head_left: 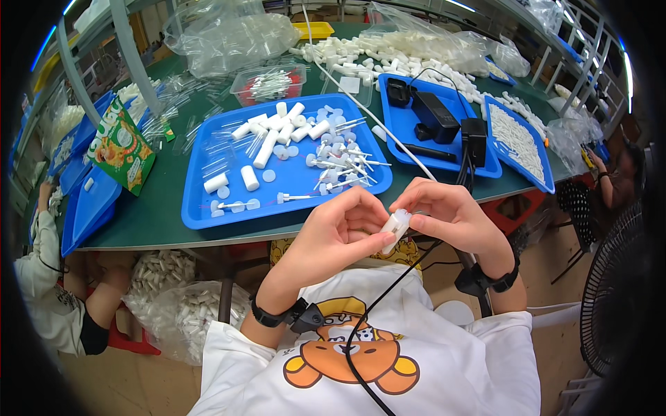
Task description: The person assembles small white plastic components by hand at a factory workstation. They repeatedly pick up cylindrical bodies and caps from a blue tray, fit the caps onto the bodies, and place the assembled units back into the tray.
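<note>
Just beyond my chest, a short white plastic cylinder (pixel 396 227) is held at a tilt between both hands. The fingers and thumb of my left hand (pixel 340 232) close round its lower left side. My right hand (pixel 454 215) pinches its upper end, where a translucent piece shows; the fingertips partly hide it. Behind my hands lies a blue tray (pixel 277 187). In it are loose white cylinders (pixel 265 149), translucent discs (pixel 269 176), thin clear tubes (pixel 220 149) and a pile of thin white rods with discs on them (pixel 347 165).
A green snack bag (pixel 121 149) stands left of the tray. To the right, a blue tray (pixel 485 165) holds black adapters and cables, beside a tray of small white pieces (pixel 515 142). White cylinders (pixel 388 55) heap at the back. A black fan (pixel 610 298) stands right; people sit at both sides.
</note>
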